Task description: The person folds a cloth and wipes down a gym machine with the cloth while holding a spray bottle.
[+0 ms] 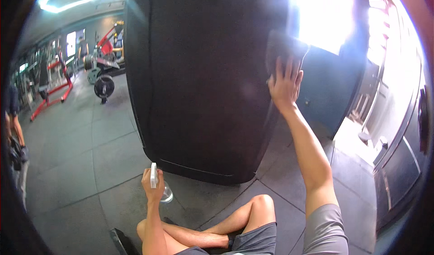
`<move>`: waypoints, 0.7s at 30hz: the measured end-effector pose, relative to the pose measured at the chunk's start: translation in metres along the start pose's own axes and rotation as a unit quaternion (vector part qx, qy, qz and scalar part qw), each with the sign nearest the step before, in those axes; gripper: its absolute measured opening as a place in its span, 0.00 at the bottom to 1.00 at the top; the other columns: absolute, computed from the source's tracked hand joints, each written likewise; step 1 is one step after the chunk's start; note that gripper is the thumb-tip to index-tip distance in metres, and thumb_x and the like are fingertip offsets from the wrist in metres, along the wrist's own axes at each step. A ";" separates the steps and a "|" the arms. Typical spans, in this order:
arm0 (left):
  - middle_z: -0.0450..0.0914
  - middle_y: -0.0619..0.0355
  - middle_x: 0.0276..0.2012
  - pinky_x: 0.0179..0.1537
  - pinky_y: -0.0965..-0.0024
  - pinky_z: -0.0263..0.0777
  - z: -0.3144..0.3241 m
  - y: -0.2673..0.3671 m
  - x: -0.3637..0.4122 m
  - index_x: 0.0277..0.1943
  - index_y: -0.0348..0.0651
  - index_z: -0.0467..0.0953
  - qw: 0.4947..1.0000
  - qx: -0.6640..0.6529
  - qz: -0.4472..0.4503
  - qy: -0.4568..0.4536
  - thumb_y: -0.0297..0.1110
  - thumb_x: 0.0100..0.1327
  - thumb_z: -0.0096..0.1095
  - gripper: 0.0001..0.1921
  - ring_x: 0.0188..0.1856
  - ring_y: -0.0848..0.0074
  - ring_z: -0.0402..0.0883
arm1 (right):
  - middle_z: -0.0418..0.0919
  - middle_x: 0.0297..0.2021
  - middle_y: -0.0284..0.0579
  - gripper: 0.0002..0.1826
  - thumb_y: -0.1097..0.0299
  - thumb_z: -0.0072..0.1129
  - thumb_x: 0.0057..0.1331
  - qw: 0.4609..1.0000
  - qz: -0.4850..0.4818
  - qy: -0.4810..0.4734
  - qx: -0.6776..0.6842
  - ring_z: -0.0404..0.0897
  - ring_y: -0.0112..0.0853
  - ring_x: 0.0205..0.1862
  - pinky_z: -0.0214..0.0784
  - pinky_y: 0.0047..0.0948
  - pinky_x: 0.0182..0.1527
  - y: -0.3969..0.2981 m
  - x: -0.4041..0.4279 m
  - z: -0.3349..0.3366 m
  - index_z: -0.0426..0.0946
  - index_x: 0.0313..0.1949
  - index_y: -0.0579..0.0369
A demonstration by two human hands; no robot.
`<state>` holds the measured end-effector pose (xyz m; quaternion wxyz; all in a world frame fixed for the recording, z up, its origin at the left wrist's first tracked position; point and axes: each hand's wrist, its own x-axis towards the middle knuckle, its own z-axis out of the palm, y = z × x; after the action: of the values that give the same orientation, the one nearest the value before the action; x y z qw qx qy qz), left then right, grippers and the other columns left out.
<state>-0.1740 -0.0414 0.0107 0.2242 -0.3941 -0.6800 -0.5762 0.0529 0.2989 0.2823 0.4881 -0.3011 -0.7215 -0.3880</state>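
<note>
A tall black panel (pixel 203 85) with rounded lower corners rises before me. My right hand (pixel 285 85) is raised, palm flat with fingers apart, over a cloth-like dark patch near the panel's right edge; whether it holds something thin there cannot be told. My left hand (pixel 152 183) is closed around a white object (pixel 154 175), perhaps a spray bottle's head. A clear container (pixel 167 194) shows just right of that hand, below the panel's lower left corner; whether it joins the white part is hidden.
Beneath me lies grey tiled flooring (pixel 118 160), with my legs crossed on it. Red gym frames (pixel 54 85) and a weight plate (pixel 104 86) stand at the left. One person (pixel 13 119) is at the far left edge, another (pixel 82 48) farther back. A blue-grey panel (pixel 325 92) stands at right.
</note>
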 end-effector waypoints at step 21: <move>0.76 0.58 0.28 0.30 0.74 0.72 -0.049 0.171 0.072 0.40 0.33 0.74 0.983 -0.065 -0.011 -0.170 0.34 0.63 0.58 0.11 0.29 0.79 0.76 | 0.70 0.45 0.52 0.46 0.38 0.60 0.57 0.656 0.333 -0.187 0.651 0.72 0.38 0.48 0.69 0.36 0.46 0.059 -0.028 0.024 0.44 0.61 0.49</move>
<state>-0.0878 -0.0645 0.1805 0.0721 -0.4925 -0.6737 -0.5463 0.0987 0.3485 0.2663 0.5103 -0.1919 -0.7171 0.4342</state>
